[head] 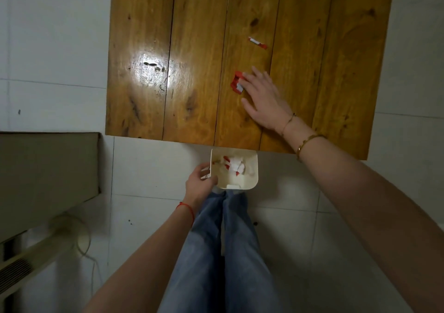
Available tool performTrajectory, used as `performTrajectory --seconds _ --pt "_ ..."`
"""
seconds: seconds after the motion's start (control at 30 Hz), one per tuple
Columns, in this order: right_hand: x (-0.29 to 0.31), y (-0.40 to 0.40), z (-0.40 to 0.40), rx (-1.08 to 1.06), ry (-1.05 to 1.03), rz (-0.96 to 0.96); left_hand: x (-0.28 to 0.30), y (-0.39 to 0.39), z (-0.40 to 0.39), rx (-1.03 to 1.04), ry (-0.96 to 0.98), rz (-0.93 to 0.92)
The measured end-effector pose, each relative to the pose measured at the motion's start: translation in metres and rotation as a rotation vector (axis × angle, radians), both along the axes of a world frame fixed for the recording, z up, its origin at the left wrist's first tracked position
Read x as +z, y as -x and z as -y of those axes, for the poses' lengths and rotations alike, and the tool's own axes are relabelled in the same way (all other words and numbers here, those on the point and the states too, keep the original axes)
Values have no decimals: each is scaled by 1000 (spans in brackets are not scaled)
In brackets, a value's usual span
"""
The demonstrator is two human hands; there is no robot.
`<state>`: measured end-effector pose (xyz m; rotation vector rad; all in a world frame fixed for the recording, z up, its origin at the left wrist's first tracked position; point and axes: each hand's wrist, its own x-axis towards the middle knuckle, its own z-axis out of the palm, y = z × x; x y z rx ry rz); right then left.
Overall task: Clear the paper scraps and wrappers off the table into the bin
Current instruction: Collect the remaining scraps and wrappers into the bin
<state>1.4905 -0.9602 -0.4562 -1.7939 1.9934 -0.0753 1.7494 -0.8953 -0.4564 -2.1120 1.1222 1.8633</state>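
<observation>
A small cream bin (254, 181) hangs just below the near edge of the wooden table (192, 48), with red and white scraps inside. My left hand (200, 185) grips the bin's left rim. My right hand (263, 96) lies flat on the table with fingers spread, its fingertips touching a red and white wrapper (236, 82). A second red and white scrap (257, 43) lies farther back on the table, apart from the hand.
White tiled floor surrounds the table. A cardboard box (48, 168) sits at the left, with a pale appliance (28, 260) and cable below it. My legs in blue jeans (216, 252) stand beneath the bin.
</observation>
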Motion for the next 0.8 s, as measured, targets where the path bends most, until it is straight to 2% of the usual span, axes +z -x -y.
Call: performTrajectory --seconds 0.23,0.33,0.47,0.6,0.8 --pt "4 -54 -100 290 -52 68 6 -1 2 -11 36 -19" --pt "7 -65 -122 305 -74 147 8 0 2 -14 52 -27" --pt "9 -44 -86 75 43 163 9 1 4 -12 47 -37" --pt "10 0 -11 -202 63 62 6 5 6 -12 48 -38" --pt "3 37 59 -240 -38 16 3 11 6 9 31 -15"
